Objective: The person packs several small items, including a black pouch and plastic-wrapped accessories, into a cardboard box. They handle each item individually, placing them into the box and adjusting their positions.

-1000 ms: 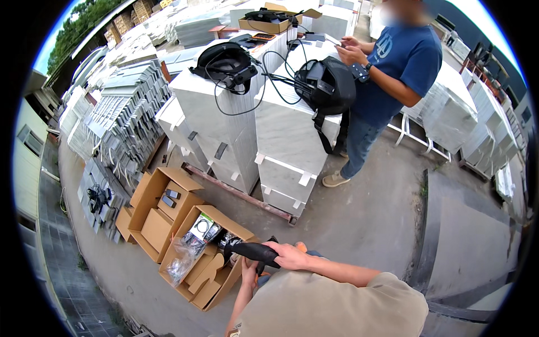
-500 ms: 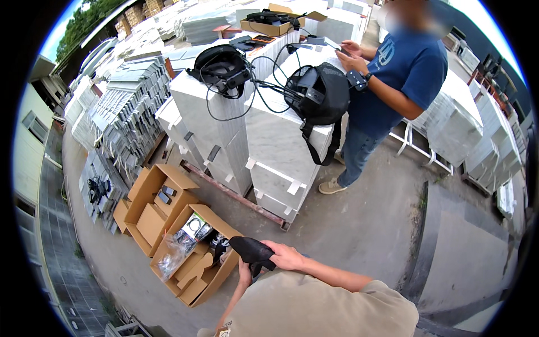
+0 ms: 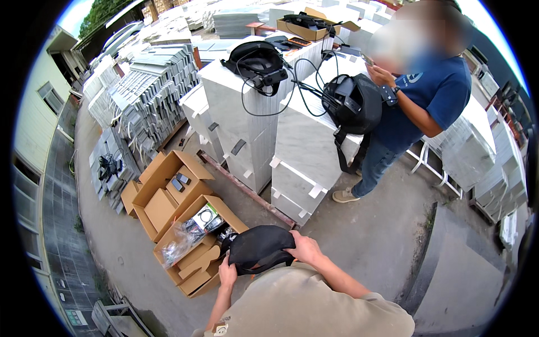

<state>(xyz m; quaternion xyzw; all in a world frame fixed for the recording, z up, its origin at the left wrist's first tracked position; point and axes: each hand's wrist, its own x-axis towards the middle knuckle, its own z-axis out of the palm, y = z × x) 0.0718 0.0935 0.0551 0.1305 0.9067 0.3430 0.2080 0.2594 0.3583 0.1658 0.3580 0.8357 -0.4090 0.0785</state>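
Note:
In front of my body I hold a black fabric bag [image 3: 259,248] stretched out between both hands. My left hand [image 3: 227,272] is closed on its left end, and my right hand [image 3: 306,248] grips the right end. A strap or lower edge hangs along its near side; whatever is inside cannot be seen. Just beyond and left of the bag, an open cardboard box [image 3: 191,268] stands on the ground with clear plastic bags [image 3: 179,244] and several packaged items in it. Behind that box, another open cardboard box [image 3: 160,210] contains small dark devices [image 3: 181,180].
Tall stacks of pale stone slabs [image 3: 236,129] rise ahead, bearing a black headset [image 3: 255,62] with cables and a black backpack [image 3: 351,104]. Beside them stands a person [image 3: 432,101] in blue holding a phone. Grey slabs [image 3: 151,90] are piled at left.
The black bag has been spread wider, and my hands have moved apart. My view has shifted, so the boxes and slabs sit farther right.

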